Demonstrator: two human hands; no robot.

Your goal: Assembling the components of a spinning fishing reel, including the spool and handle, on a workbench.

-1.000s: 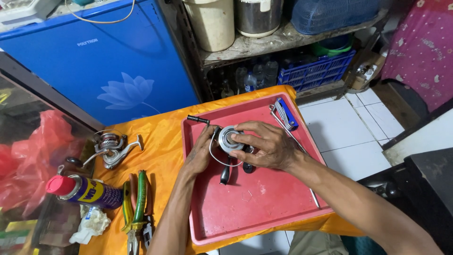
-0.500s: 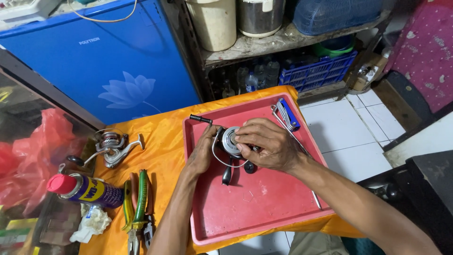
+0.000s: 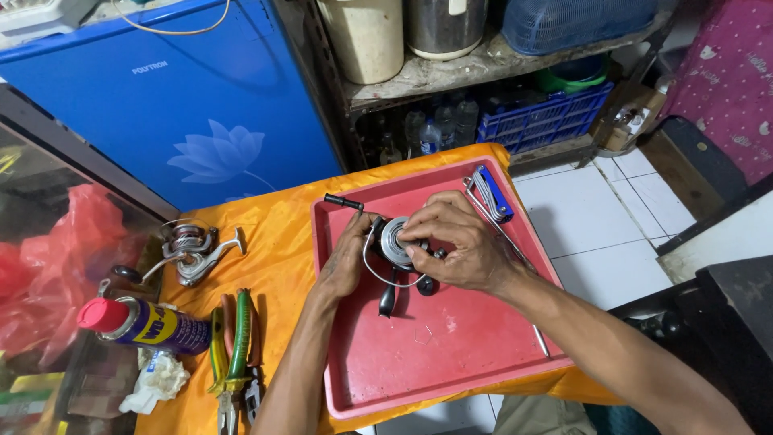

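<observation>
Views: one only, the head camera; no second view shares the scene.
Position: above and behind the fingers (image 3: 431, 211), worn on the person's head, both forearms running up from the bottom edge.
Facing: steeply down and forward, onto the red tray (image 3: 451, 354) on the orange-covered counter (image 3: 274, 242).
Tilt: the counter edges run slantwise, so the frame sits rotated against the tray.
Nearness: close, at arm's length; the fingers and the reel (image 3: 396, 242) they meet on sit just above frame centre.
Beyond the fingers: a blue cabinet (image 3: 193, 105) and a shelf (image 3: 483, 60).
Right of the fingers: white floor tiles (image 3: 596, 209).
Left of the fingers: a spray can (image 3: 145, 324) and pliers (image 3: 235, 354).
</observation>
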